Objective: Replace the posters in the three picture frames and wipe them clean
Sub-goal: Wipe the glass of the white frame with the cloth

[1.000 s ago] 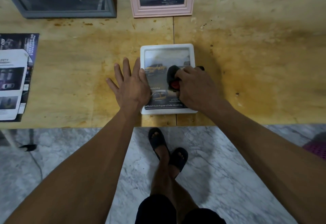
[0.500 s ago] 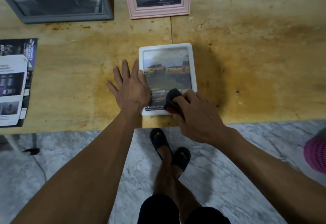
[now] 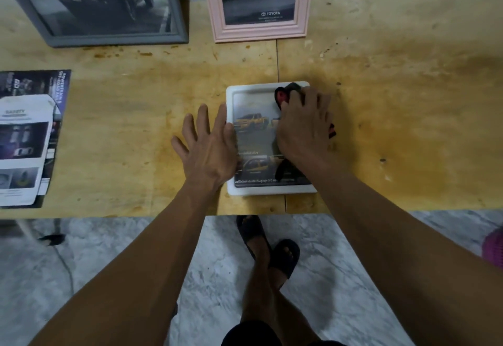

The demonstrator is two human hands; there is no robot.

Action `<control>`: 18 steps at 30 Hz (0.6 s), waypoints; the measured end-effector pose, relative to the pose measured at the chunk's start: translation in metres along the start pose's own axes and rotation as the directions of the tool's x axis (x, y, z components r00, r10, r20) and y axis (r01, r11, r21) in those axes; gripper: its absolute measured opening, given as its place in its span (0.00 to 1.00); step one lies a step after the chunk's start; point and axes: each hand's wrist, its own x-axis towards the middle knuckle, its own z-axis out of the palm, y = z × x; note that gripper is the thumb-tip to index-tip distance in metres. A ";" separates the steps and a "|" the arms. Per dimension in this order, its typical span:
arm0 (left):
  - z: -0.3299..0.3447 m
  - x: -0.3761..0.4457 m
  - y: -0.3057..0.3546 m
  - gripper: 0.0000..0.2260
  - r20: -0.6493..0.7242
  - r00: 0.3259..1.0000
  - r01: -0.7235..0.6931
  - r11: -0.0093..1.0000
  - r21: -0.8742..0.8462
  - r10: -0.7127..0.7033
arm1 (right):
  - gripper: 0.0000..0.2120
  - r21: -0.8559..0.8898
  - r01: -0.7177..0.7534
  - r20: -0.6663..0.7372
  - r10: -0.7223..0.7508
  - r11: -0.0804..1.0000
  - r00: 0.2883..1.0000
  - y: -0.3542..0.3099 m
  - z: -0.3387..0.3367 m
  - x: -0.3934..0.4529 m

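Right hand (image 3: 304,125), clutching the dark red-and-black cloth (image 3: 285,94), has swept from the near edge of the white square picture frame (image 3: 269,189) to its far right corner; left hand (image 3: 209,147) stays flat, fingers spread, pinning the left rim. The frame lies flat at the yellow wooden table's (image 3: 408,100) near edge. Wiping looks nearly covered, though glare hides any smears.

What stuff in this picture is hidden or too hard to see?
- Head view: most of the cloth is under the right hand.
- The white frame picture is partly covered by both hands; the left hand hides its left edge.
- The grey frame and pink frame are cut off at the top.
- The brochure print is too blurry.
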 end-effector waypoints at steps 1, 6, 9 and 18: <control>0.001 -0.001 0.000 0.23 0.002 1.000 0.005 1.000 0.001 -0.005 | 0.14 -0.017 0.007 -0.013 -0.007 1.000 1.000 -0.003 0.003 0.000; 0.003 0.000 0.003 0.22 -0.007 1.000 0.022 1.000 0.015 -0.022 | 0.17 0.049 0.017 0.005 -0.017 0.999 1.000 -0.019 0.012 0.010; 0.003 0.000 0.004 0.22 -0.015 0.999 0.029 0.999 0.015 -0.028 | 0.17 0.103 0.079 0.017 -0.082 0.992 0.997 -0.030 0.018 0.013; 0.005 -0.001 0.003 0.22 -0.028 0.999 0.033 0.999 0.021 -0.032 | 0.13 0.183 0.266 0.113 -0.289 0.946 0.951 -0.052 0.023 -0.004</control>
